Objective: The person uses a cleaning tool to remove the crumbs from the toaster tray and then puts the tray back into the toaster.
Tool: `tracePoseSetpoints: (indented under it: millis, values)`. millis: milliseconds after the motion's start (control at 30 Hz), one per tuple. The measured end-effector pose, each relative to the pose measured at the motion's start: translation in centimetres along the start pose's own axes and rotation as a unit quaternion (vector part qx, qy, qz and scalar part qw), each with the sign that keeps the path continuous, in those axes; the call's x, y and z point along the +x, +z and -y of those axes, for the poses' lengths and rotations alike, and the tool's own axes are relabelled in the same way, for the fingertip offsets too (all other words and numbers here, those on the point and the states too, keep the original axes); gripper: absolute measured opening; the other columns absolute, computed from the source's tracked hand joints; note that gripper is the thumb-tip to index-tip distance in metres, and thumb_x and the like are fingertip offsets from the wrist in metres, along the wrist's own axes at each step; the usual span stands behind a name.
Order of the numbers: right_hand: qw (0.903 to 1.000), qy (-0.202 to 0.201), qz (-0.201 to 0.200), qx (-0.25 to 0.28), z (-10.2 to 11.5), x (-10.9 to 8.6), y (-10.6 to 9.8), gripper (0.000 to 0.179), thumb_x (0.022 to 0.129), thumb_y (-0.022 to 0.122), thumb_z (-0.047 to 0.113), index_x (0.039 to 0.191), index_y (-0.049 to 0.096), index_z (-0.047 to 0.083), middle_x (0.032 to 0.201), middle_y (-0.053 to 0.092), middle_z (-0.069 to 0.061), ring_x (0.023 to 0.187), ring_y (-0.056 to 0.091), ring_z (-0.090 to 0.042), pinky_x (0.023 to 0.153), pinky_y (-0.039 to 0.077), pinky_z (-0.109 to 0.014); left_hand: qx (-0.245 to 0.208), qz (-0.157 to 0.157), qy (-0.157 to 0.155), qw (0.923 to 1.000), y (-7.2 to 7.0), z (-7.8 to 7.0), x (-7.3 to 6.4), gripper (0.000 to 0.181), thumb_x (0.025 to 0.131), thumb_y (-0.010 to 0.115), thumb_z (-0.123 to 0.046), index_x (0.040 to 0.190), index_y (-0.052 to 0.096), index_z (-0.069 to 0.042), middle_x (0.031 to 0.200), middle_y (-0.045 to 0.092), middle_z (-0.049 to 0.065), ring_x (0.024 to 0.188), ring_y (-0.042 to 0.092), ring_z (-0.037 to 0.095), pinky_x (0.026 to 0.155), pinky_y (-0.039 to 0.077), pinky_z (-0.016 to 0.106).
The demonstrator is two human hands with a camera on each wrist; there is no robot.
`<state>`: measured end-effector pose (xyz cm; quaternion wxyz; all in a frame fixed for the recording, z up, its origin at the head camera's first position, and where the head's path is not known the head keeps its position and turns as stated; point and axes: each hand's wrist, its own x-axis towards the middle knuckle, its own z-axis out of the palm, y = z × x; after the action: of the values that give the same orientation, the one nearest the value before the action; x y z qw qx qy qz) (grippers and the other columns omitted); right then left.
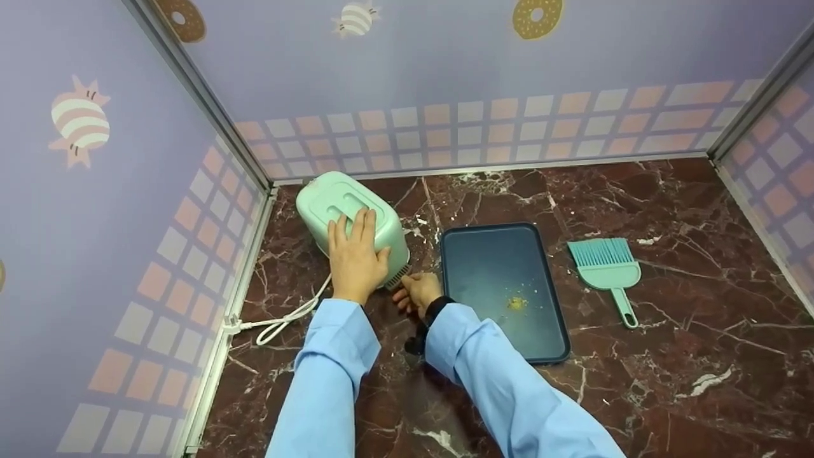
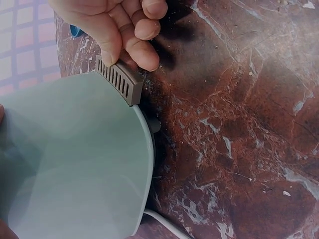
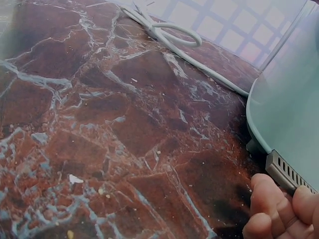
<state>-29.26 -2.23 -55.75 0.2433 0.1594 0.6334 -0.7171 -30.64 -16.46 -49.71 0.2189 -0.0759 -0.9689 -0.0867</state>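
A mint-green toaster [image 1: 318,196] with two slot-shaped recesses in its top stands at the left of the marbled surface. My left hand [image 1: 356,262] rests flat on that top, fingers extended towards the far side. At the toaster's near right end, my right hand [image 1: 421,291] pinches a brown slotted crumb-tray handle [image 2: 119,83]. The thumb [image 2: 108,50] presses on its upper edge, with the other fingers curled below. In the right wrist view the slotted handle [image 3: 286,172] sits at the toaster's lower edge; any part beyond it is hidden.
A dark blue tray [image 1: 477,261] with a small heap of crumbs [image 1: 516,303] lies right of the toaster. Farther right is a mint brush [image 1: 610,275]. A bundled white cord [image 1: 296,315] runs to a plug [image 1: 232,326] by the left wall.
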Motion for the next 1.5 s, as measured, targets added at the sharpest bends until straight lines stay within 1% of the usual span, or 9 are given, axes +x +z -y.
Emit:
tracePoseSetpoints:
  millis: [400, 567, 733, 900, 1000, 1100, 1233, 1333, 1500]
  values:
    - [0.9992, -0.006, -0.004, -0.039, -0.1, 0.6, 0.2, 0.028, 0.11, 0.05, 0.014, 0.121, 0.064, -0.007, 0.063, 0.065, -0.009, 0.044, 0.056, -0.014, 0.04, 0.042, -0.025, 0.007, 0.015, -0.005, 0.9998, -0.1, -0.1, 0.2, 0.075, 0.093, 0.073, -0.036, 0.156, 0.043, -0.009, 0.157, 0.044, 0.011, 0.144, 0.035, 0.045, 0.125, 0.011, 0.056]
    - [0.9991, -0.004, -0.001, -0.041, 0.0, 0.2, 0.0, 0.03, 0.11, 0.048, 0.016, 0.123, 0.064, -0.006, 0.069, 0.068, -0.01, 0.046, 0.057, -0.014, 0.043, 0.046, -0.026, 0.006, 0.014, -0.006, 0.9999, -0.1, 0.0, 0.1, 0.074, 0.093, 0.074, -0.035, 0.156, 0.043, -0.01, 0.156, 0.045, 0.011, 0.144, 0.035, 0.045, 0.125, 0.01, 0.056]
    - [0.9992, -0.029, -0.014, -0.025, -0.3, -0.2, -0.4, 0.03, 0.109, 0.046, 0.013, 0.127, 0.061, -0.005, 0.084, 0.071, -0.019, 0.051, 0.06, -0.015, 0.048, 0.051, -0.027, 0.004, 0.005, -0.005, 1.0, -0.1, 0.1, 0.0, 0.075, 0.091, 0.076, -0.034, 0.155, 0.044, -0.009, 0.155, 0.046, 0.011, 0.143, 0.036, 0.046, 0.125, 0.011, 0.056]
    - [0.9982, -0.053, -0.028, 0.004, -0.6, -0.5, -0.6, 0.034, 0.11, 0.044, 0.012, 0.135, 0.058, -0.006, 0.109, 0.067, -0.026, 0.074, 0.07, -0.026, 0.069, 0.061, -0.035, 0.002, 0.003, -0.002, 1.0, -0.1, 0.1, 0.0, 0.076, 0.091, 0.076, -0.034, 0.154, 0.044, -0.008, 0.155, 0.046, 0.012, 0.142, 0.037, 0.046, 0.124, 0.013, 0.058]
    - [0.9971, -0.065, -0.036, 0.019, -0.8, -0.7, -0.5, 0.038, 0.111, 0.044, 0.014, 0.14, 0.055, -0.007, 0.12, 0.064, -0.026, 0.094, 0.071, -0.032, 0.084, 0.06, -0.039, 0.0, 0.005, -0.002, 1.0, -0.1, 0.0, 0.0, 0.076, 0.091, 0.076, -0.033, 0.154, 0.044, -0.008, 0.155, 0.046, 0.012, 0.142, 0.036, 0.047, 0.124, 0.014, 0.058]
    - [0.9961, -0.077, -0.034, 0.025, -0.9, -0.9, -0.3, 0.042, 0.111, 0.044, 0.017, 0.145, 0.051, -0.007, 0.13, 0.061, -0.026, 0.113, 0.066, -0.034, 0.095, 0.057, -0.039, -0.001, 0.009, -0.005, 0.9999, -0.1, 0.1, 0.0, 0.076, 0.091, 0.076, -0.034, 0.155, 0.043, -0.008, 0.156, 0.046, 0.012, 0.143, 0.036, 0.046, 0.125, 0.012, 0.057]
    - [0.9954, -0.082, -0.013, 0.046, -1.3, -1.2, 0.0, 0.047, 0.111, 0.044, 0.02, 0.15, 0.044, -0.007, 0.148, 0.05, -0.027, 0.134, 0.054, -0.036, 0.107, 0.049, -0.039, -0.005, 0.011, -0.008, 0.9999, -0.1, 0.1, 0.0, 0.076, 0.092, 0.076, -0.033, 0.155, 0.043, -0.008, 0.156, 0.045, 0.012, 0.143, 0.035, 0.046, 0.125, 0.01, 0.056]
    - [0.9947, -0.082, 0.002, 0.062, -1.4, -1.5, 0.0, 0.049, 0.111, 0.043, 0.021, 0.151, 0.042, -0.007, 0.155, 0.043, -0.025, 0.141, 0.047, -0.036, 0.112, 0.045, -0.039, -0.007, 0.01, -0.007, 0.9999, 0.0, 0.1, 0.0, 0.077, 0.091, 0.076, -0.033, 0.155, 0.043, -0.008, 0.156, 0.045, 0.012, 0.143, 0.036, 0.046, 0.125, 0.01, 0.057]
    - [0.9942, -0.089, 0.016, 0.06, -1.4, -2.0, 0.0, 0.05, 0.112, 0.041, 0.024, 0.152, 0.041, -0.007, 0.155, 0.042, -0.026, 0.143, 0.044, -0.036, 0.114, 0.042, -0.04, -0.01, 0.008, -0.007, 0.9999, 0.0, 0.0, 0.1, 0.077, 0.091, 0.077, -0.032, 0.155, 0.043, -0.008, 0.156, 0.046, 0.012, 0.143, 0.035, 0.046, 0.125, 0.009, 0.057]
